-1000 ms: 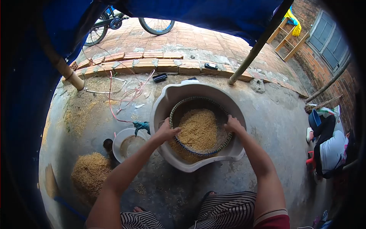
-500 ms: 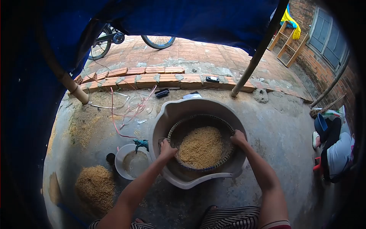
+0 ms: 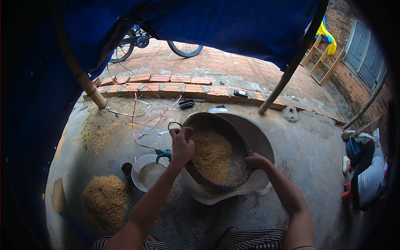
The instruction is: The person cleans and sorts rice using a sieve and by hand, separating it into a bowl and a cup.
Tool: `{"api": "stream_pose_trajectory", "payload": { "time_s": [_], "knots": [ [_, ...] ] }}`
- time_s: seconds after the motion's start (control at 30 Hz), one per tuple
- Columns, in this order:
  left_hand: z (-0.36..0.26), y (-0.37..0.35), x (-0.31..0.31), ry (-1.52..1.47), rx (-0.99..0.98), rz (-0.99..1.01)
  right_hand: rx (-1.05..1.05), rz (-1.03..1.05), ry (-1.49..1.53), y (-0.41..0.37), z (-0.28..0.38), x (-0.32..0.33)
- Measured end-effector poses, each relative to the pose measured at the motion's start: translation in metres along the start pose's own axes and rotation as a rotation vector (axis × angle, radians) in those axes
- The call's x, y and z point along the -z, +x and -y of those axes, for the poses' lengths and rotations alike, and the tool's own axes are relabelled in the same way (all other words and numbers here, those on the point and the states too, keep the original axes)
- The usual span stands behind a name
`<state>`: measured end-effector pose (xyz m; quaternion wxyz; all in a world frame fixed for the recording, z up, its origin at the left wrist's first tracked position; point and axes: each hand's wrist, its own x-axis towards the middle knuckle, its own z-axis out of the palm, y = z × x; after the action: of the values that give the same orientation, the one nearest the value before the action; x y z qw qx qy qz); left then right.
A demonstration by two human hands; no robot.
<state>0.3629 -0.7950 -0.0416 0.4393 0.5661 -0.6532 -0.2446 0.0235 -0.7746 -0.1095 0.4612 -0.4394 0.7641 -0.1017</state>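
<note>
A round woven basket (image 3: 238, 129) with a dark braided rim hangs tilted over a large pale plastic tub (image 3: 260, 133). Wet-looking golden grain (image 3: 212, 156) lies in the basket, gathered toward its left and lower part. My left hand (image 3: 182, 145) is closed on the left rim, near a small wire loop (image 3: 175, 124). On the right rim my right hand (image 3: 257, 161) is closed too. The basket hides much of the tub's inside. Left of the tub stands a smaller white basin (image 3: 143, 185) holding cloudy water, with a teal cloth or glove (image 3: 162, 154) at its rim.
A heap of grain (image 3: 106, 200) lies on the concrete at left, beside a dark cup (image 3: 127, 168). Pink cord (image 3: 160, 116) tangles near a low brick edging (image 3: 171, 89). Bamboo posts (image 3: 273, 98) hold a blue tarp (image 3: 216, 25). Another person (image 3: 371, 177) is at right.
The basket has risen from inside the tub and tilted, its left side higher. My left hand has moved up with it, and the grain has shifted. The view has turned slightly left.
</note>
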Motion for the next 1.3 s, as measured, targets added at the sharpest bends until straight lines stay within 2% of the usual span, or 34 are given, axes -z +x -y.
{"api": "stream_pose_trajectory", "payload": {
  "time_s": [0.03,0.07,0.13,0.2,0.27,0.33,0.37,0.4,0.47,0.5,0.57,0.6,0.67,0.7,0.73,0.8,0.87,0.9,0.93,0.97,1.0,1.07,1.1,1.13,1.2,1.23,1.27,1.3],
  "knots": [
    [0.003,0.003,0.008,0.004,0.064,0.063,0.037,0.051,0.131,-0.006,0.009,-0.003],
    [0.005,0.002,0.01,0.01,0.068,0.06,0.041,0.059,0.131,-0.002,0.011,-0.003],
    [0.007,0.001,0.013,-0.083,0.01,-0.103,0.278,-0.004,0.092,0.011,0.011,-0.002],
    [-0.007,-0.02,-0.001,-0.037,-0.057,-0.104,0.25,-0.026,0.193,0.032,0.006,-0.008],
    [-0.018,-0.036,-0.008,0.04,-0.13,-0.045,0.03,-0.24,0.062,0.059,-0.015,-0.02],
    [-0.011,-0.033,0.0,-0.04,-0.182,-0.09,-0.073,-0.243,0.134,0.019,0.006,-0.029],
    [-0.005,-0.023,0.011,-0.171,-0.234,-0.145,0.039,-0.148,0.179,0.016,0.006,-0.028],
    [0.001,-0.01,0.025,-0.121,-0.208,-0.136,0.155,-0.048,0.229,0.014,0.006,-0.026],
    [0.016,0.001,0.028,-0.161,-0.108,-0.087,0.29,-0.15,0.288,0.012,0.011,-0.018],
    [0.008,-0.007,0.025,-0.128,-0.125,-0.083,0.277,-0.148,0.299,0.016,0.013,-0.017],
    [-0.008,-0.027,0.004,-0.116,-0.207,-0.087,0.099,-0.364,0.007,0.022,0.007,-0.013],
    [-0.004,-0.027,0.0,-0.125,-0.215,-0.078,0.091,-0.377,0.012,0.019,0.004,-0.013],
    [0.015,-0.021,0.003,-0.063,-0.337,-0.141,0.135,-0.362,-0.07,0.01,0.006,-0.021],
    [0.021,-0.011,0.014,-0.165,-0.221,-0.114,0.179,-0.217,0.006,0.007,0.011,-0.018],
    [0.031,0.0,0.025,-0.374,-0.095,-0.045,0.167,-0.212,0.005,-0.001,0.013,-0.013],
    [0.034,0.012,0.025,-0.363,-0.014,-0.011,0.33,-0.13,0.259,-0.012,0.023,-0.008],
    [0.012,-0.006,-0.002,-0.168,-0.184,-0.125,0.321,-0.16,0.161,0.0,0.011,-0.003],
    [0.003,-0.02,-0.015,-0.089,-0.254,-0.122,0.135,-0.302,0.081,0.022,-0.003,-0.011],
    [-0.003,-0.029,-0.021,0.003,-0.229,-0.059,-0.051,-0.447,-0.004,0.043,-0.015,-0.019],
    [-0.003,-0.028,-0.02,-0.028,-0.255,-0.087,0.012,-0.573,-0.097,0.059,-0.028,-0.028],
    [0.0,-0.026,-0.017,-0.059,-0.275,-0.112,0.014,-0.576,-0.105,0.053,-0.022,-0.019],
    [0.005,-0.007,0.008,-0.224,-0.025,-0.028,0.071,-0.008,0.224,0.017,-0.003,-0.007],
    [0.011,0.002,0.012,-0.201,-0.12,-0.139,0.143,0.016,0.373,-0.001,0.008,-0.009],
    [0.012,0.004,0.012,-0.173,-0.059,-0.136,0.136,0.021,0.378,0.002,0.006,-0.011],
    [0.0,-0.009,-0.012,-0.11,-0.214,-0.176,0.101,-0.194,0.294,0.012,0.002,-0.017],
    [-0.015,-0.023,-0.015,-0.065,-0.177,-0.082,-0.099,-0.251,0.04,0.028,0.002,-0.024],
    [-0.014,-0.022,-0.014,-0.074,-0.192,-0.08,-0.098,-0.266,0.047,0.037,-0.005,-0.02],
    [-0.007,-0.017,-0.009,-0.115,-0.241,-0.115,0.001,-0.248,0.08,0.036,-0.005,-0.021]
  ]
}}
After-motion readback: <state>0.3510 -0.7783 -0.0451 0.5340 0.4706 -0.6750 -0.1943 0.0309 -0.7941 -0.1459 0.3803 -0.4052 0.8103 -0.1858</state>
